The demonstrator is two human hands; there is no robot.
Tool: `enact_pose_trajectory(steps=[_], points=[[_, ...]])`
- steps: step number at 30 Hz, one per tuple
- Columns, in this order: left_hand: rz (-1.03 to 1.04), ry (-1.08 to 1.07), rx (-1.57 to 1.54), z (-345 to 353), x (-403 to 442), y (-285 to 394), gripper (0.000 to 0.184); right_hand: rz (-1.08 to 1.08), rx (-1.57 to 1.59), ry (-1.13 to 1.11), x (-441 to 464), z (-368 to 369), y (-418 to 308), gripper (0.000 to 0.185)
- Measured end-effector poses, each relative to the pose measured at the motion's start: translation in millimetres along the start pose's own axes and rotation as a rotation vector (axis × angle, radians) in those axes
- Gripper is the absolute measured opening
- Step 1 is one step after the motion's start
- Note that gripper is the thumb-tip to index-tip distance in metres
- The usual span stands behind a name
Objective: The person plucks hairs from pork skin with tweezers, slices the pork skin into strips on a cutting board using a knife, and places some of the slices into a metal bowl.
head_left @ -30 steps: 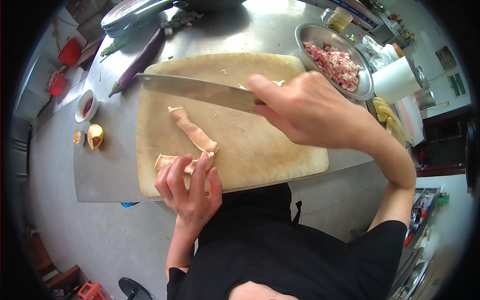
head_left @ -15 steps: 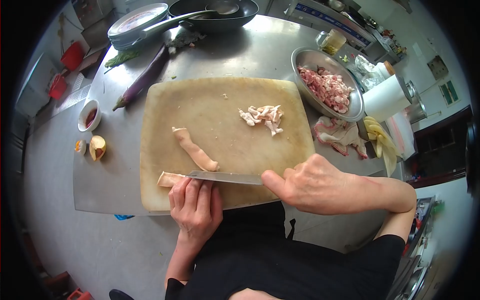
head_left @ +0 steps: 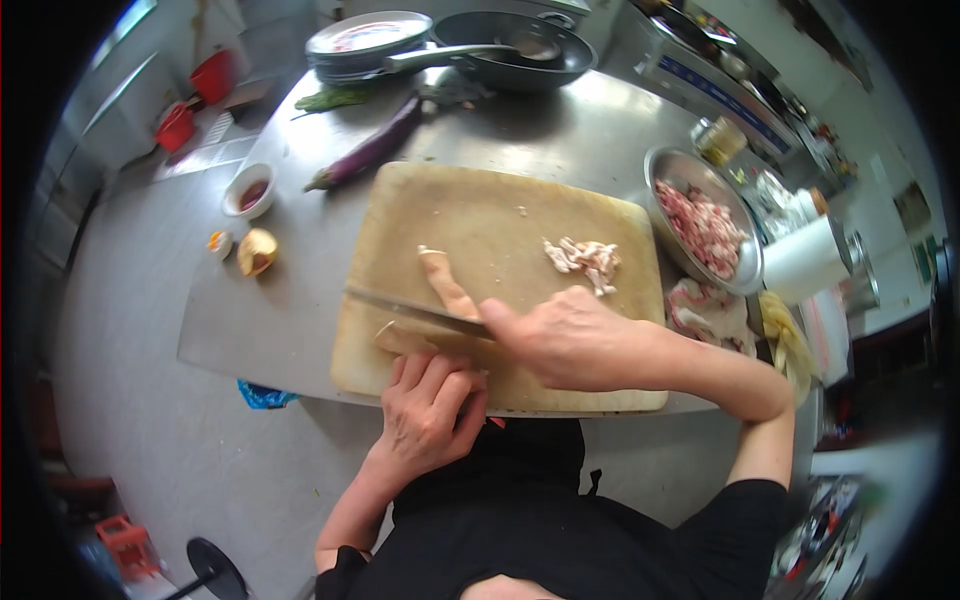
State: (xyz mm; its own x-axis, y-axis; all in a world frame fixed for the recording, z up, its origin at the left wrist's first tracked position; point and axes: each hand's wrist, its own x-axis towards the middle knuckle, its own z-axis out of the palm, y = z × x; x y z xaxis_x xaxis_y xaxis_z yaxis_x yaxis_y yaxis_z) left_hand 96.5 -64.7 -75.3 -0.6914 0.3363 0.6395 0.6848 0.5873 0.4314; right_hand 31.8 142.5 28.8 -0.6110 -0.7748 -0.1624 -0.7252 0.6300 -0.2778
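My right hand (head_left: 575, 340) grips the handle of a large knife (head_left: 415, 311), whose blade points left, over the wooden cutting board (head_left: 500, 205). Near the board's front edge, the curled fingers of my left hand (head_left: 430, 405) press on a pale strip of meat (head_left: 398, 338), its left end showing. Another pale strip (head_left: 445, 283) lies behind the blade, partly hidden by the knife and my right hand. A small heap of pale cut pieces (head_left: 585, 260) rests on the board's right part.
A metal bowl of chopped meat (head_left: 705, 225) stands right of the board, beside a cloth-like piece of meat (head_left: 710, 308) and a white roll (head_left: 800, 260). Behind are an eggplant (head_left: 375, 150), stacked plates (head_left: 365, 40) and a black wok (head_left: 525, 65). A white bowl (head_left: 249, 190) stands left.
The knife came down from over the board to the front strip, then moved slightly back from my left fingers. The view has swung, shifting the whole scene rightward.
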Motion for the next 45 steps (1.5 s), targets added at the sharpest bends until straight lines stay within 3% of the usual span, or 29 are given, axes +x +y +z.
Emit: enact_pose_trajectory(steps=[4,6,7,9,11,13,17,20,22,25,31,36,38,41,45], points=[[0.012,-0.056,0.004,-25.6,13.5,-4.2,0.033,0.145,-0.044,-0.104,-35.1,-7.3,19.1,0.026],[0.029,-0.114,0.061,-32.4,20.6,-9.4,0.031,0.231,-0.113,0.145,-65.0,2.5,26.8,0.022],[0.031,-0.108,0.059,-32.8,21.4,-16.1,0.031,0.233,-0.119,0.145,-77.5,6.3,30.1,0.022],[0.097,-0.172,0.151,-27.5,23.9,-31.5,0.026,0.308,0.227,0.434,-102.4,16.3,37.7,0.023],[0.076,-0.159,0.21,-20.2,34.3,-41.8,0.021,0.389,0.369,0.522,-121.4,31.7,41.0,0.021],[-0.054,-0.146,0.346,-18.2,48.7,-57.9,0.018,0.576,0.88,0.714,-131.7,40.7,34.5,0.019],[-0.112,-0.141,0.366,-16.7,82.0,-76.0,0.022,0.531,1.184,0.927,-145.9,70.3,35.5,0.033],[-0.046,-0.079,0.475,-11.8,96.5,-67.6,0.024,0.535,1.324,0.921,-150.5,84.8,31.3,0.036],[0.25,-0.18,0.406,-9.1,102.9,-52.1,0.026,0.554,1.366,0.921,-149.9,87.0,30.1,0.039],[0.346,-0.383,0.299,3.7,99.7,-46.4,0.028,0.533,1.378,0.895,-146.1,87.7,33.7,0.04],[0.318,-0.381,0.369,24.1,115.3,-53.7,0.009,0.56,1.369,0.875,-143.5,85.8,32.8,0.038],[0.259,-0.369,0.485,37.0,111.2,-43.4,0.01,0.555,1.356,0.855,-143.7,86.5,32.3,0.036],[0.124,-0.371,0.25,37.8,103.4,-32.3,0.014,0.551,1.337,0.854,-143.2,87.9,33.8,0.035],[0.069,-0.496,0.205,26.8,78.4,10.8,0.017,0.609,1.337,0.85,-142.6,87.6,29.6,0.032],[0.081,-0.481,0.222,11.0,64.0,33.4,0.021,0.618,1.263,0.803,-140.9,88.0,29.6,0.028]])
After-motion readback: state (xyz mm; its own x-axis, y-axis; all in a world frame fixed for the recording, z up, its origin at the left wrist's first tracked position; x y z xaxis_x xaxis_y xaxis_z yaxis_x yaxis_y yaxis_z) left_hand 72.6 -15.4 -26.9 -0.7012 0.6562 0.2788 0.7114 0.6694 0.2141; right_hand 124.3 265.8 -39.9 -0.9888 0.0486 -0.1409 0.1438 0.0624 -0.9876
